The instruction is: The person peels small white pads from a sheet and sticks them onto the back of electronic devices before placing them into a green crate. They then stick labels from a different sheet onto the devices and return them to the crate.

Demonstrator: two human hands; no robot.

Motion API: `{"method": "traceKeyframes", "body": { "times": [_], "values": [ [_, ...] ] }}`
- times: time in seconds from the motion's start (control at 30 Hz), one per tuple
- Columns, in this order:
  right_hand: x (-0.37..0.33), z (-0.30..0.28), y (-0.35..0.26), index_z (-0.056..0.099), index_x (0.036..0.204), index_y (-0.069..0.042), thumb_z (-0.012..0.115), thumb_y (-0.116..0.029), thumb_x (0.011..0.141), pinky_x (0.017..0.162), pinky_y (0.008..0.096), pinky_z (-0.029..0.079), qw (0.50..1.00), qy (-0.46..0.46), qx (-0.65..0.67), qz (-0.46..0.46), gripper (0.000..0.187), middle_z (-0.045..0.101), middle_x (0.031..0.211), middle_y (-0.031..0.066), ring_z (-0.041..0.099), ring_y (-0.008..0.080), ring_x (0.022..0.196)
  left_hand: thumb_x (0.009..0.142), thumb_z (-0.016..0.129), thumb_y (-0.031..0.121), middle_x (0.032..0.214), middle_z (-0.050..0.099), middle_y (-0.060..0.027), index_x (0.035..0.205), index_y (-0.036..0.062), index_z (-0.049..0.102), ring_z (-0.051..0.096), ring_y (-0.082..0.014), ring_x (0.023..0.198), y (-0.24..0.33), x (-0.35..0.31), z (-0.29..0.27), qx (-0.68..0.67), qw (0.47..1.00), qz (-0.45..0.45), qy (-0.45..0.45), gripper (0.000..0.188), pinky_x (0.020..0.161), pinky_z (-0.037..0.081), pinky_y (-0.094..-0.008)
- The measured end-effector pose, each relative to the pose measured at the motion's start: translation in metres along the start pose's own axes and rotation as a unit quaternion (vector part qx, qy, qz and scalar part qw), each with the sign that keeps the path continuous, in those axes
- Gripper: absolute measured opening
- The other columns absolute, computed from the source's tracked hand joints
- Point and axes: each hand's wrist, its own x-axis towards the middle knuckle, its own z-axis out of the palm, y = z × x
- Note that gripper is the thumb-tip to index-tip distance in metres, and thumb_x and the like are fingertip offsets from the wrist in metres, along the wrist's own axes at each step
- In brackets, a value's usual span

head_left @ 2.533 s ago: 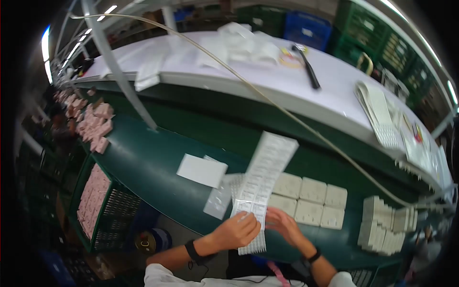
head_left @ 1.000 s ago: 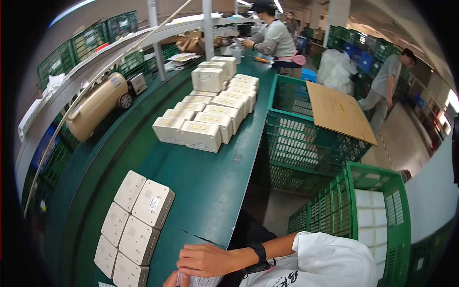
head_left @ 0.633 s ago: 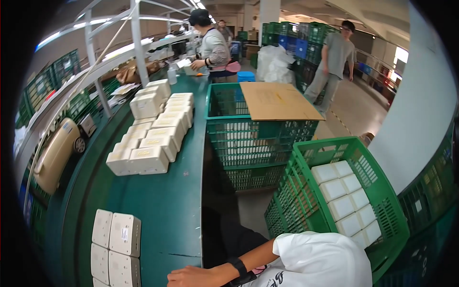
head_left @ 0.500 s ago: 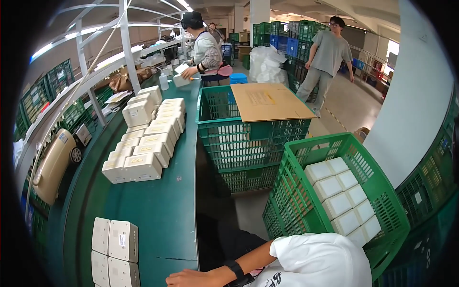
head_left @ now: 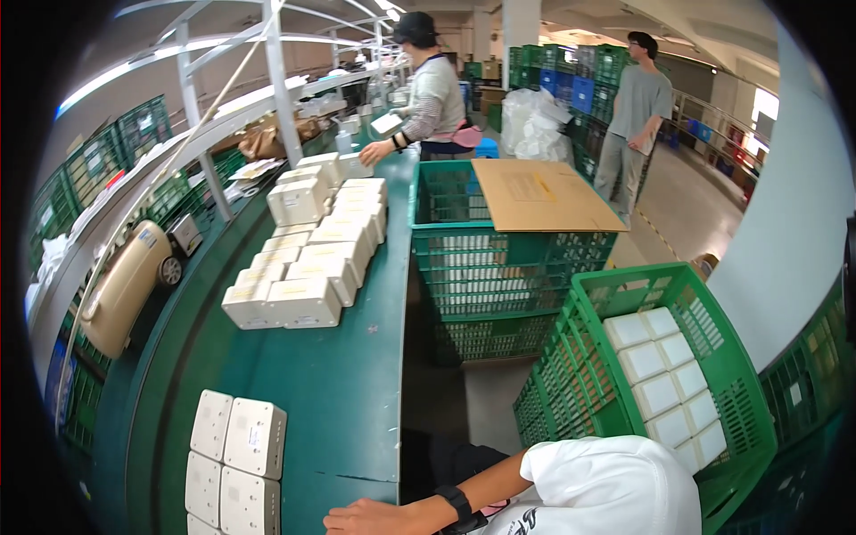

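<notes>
At the lower edge my right hand [head_left: 366,517], with a black band on the wrist, lies over the green bench [head_left: 343,428] near its right edge. Its fingers run out of the picture, so what they hold or touch is hidden. Left of it, off-white boxes [head_left: 254,439] with small holes and a label stand in two touching columns, cut off by the lower edge. My left hand is out of view. Farther along the bench, more off-white boxes [head_left: 303,303] form a long block, some of them stacked.
On the right a tilted green crate [head_left: 571,383] holds white-topped boxes [head_left: 664,366]. Beyond it, cardboard [head_left: 544,192] partly covers stacked green crates [head_left: 499,272]. A co-worker [head_left: 437,98] stands at the bench's far end; another person [head_left: 637,107] stands in the aisle. A beige tank [head_left: 125,290] is left.
The view has swung slightly left. The co-worker's near hand has come down beside the far boxes, and the standing person has turned sideways. My right hand stays by the bench edge.
</notes>
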Motion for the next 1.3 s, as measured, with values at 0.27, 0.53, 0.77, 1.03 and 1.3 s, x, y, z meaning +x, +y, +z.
{"method": "traceKeyframes", "body": {
  "times": [0.27, 0.53, 0.77, 1.03, 1.3],
  "values": [
    [0.016, 0.027, -0.027, 0.058, 0.082, -0.005, 0.067, -0.014, 0.077, 0.053, 0.0342, 0.049, 0.999, -0.008, 0.007, -0.049, 0.013, 0.053, 0.081, 0.0063, 0.059, 0.0228, 0.076, 0.097, 0.070, 0.022, 0.100, 0.065, -0.0043, 0.114, -0.0015, 0.063, 0.057, -0.0139, 0.086, -0.022, -0.035, -0.027, -0.007, 1.000, -0.020, -0.003, 0.030, 0.076, 0.048, -0.0311],
    [0.015, 0.043, -0.046, 0.061, 0.084, -0.009, 0.073, -0.012, 0.079, 0.054, 0.0329, 0.049, 0.999, -0.017, 0.017, -0.041, 0.014, 0.057, 0.080, 0.0030, 0.061, 0.0211, 0.072, 0.082, 0.075, 0.006, 0.101, 0.072, -0.0071, 0.116, -0.0003, 0.066, 0.065, -0.0116, 0.091, -0.055, -0.029, -0.039, -0.036, 0.998, 0.055, -0.011, 0.036, 0.079, 0.053, -0.0293],
    [0.026, 0.024, -0.046, 0.060, 0.088, -0.006, 0.072, -0.006, 0.082, 0.067, 0.0355, 0.050, 0.961, -0.155, 0.224, 0.050, 0.014, 0.061, 0.088, 0.0058, 0.061, 0.0256, 0.081, 0.084, 0.072, 0.005, 0.105, 0.071, -0.0156, 0.124, 0.0007, 0.061, 0.071, -0.0233, 0.095, -0.053, -0.045, -0.039, 0.036, 0.995, 0.088, -0.012, 0.042, 0.082, 0.054, -0.0322],
    [0.075, 0.019, -0.012, 0.056, 0.088, -0.007, 0.071, -0.008, 0.083, 0.066, 0.0378, 0.048, 0.889, -0.306, 0.336, 0.050, 0.016, 0.058, 0.086, 0.0068, 0.059, 0.0268, 0.081, 0.083, 0.075, 0.008, 0.109, 0.068, -0.0216, 0.134, -0.0001, 0.053, 0.071, -0.0336, 0.095, -0.062, -0.042, -0.044, 0.016, 0.997, 0.073, -0.013, 0.056, 0.081, 0.056, -0.0383],
    [0.148, 0.043, 0.024, 0.061, 0.087, -0.003, 0.072, -0.005, 0.088, 0.071, 0.0245, 0.043, 0.850, -0.266, 0.429, 0.153, 0.011, 0.061, 0.098, 0.0033, 0.053, 0.0100, 0.081, 0.086, 0.075, 0.011, 0.104, 0.069, -0.0215, 0.131, -0.0001, 0.053, 0.071, -0.0345, 0.082, -0.069, -0.047, -0.047, 0.030, 0.997, 0.072, 0.011, 0.051, 0.068, 0.057, -0.0392]
  ]
}}
